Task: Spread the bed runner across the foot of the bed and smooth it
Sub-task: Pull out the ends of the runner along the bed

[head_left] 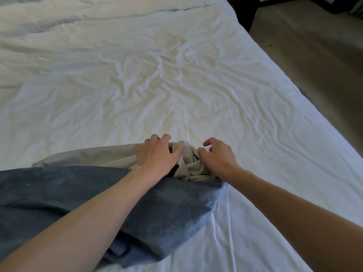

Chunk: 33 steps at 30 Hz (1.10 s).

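The bed runner (59, 193) lies bunched on the near left of the white bed (157, 85). It has a blue-grey plush face and a beige underside, which is turned up and gathered at its far right end. My left hand (157, 156) grips the beige bunch from the left, thumb over the folds. My right hand (216, 156) sits at the right of the same bunch, fingers curled, its thumb and fingertips in the fabric. Both forearms reach in from the bottom of the frame. A dark red patch shows under my left palm.
The wrinkled white sheet covers the bed far ahead and to the right. A rumpled duvet (59, 20) lies across the far end. The bed's right edge runs diagonally beside brown carpet (314, 65). Dark furniture (245, 10) stands at the top right.
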Available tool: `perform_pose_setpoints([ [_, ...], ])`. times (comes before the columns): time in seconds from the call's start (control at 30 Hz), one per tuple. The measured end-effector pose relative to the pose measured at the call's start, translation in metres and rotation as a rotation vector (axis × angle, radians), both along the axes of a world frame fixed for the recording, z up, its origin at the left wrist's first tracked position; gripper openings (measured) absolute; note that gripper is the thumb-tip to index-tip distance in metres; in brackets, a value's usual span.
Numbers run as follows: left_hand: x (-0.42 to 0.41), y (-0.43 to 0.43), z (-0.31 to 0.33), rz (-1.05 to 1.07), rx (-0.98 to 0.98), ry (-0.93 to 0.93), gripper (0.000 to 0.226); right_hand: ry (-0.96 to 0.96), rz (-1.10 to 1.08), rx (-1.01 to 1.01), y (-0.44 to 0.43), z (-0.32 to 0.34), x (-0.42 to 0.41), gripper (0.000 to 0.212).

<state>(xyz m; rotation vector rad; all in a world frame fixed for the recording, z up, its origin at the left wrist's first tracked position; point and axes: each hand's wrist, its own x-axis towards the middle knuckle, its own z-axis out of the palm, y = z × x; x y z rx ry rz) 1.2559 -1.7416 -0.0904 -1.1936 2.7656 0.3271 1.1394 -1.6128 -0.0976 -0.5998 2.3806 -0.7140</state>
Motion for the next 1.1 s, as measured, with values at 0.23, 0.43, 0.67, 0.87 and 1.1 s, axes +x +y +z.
perform_pose_setpoints([
  [0.23, 0.005, -0.002, -0.005, 0.175, 0.053, -0.187, 0.081, -0.115, 0.217, 0.029, -0.019, -0.014, -0.016, 0.050],
  [0.43, 0.023, -0.010, -0.007, 0.350, 0.271, -0.235, 0.083, -0.184, 0.332, 0.154, -0.036, -0.014, -0.013, 0.040],
  [0.67, 0.018, -0.006, -0.018, 0.147, 0.256, -0.079, 0.027, -0.043, 0.373, 0.180, -0.035, -0.014, -0.006, 0.003],
  [0.87, 0.008, 0.000, -0.014, 0.088, 0.171, 0.020, 0.022, -0.014, 0.323, 0.106, -0.022, -0.003, -0.015, 0.005],
  [1.1, -0.034, 0.018, -0.009, -0.019, 0.130, 0.125, 0.023, 0.003, 0.180, 0.086, 0.008, 0.009, -0.047, 0.011],
])
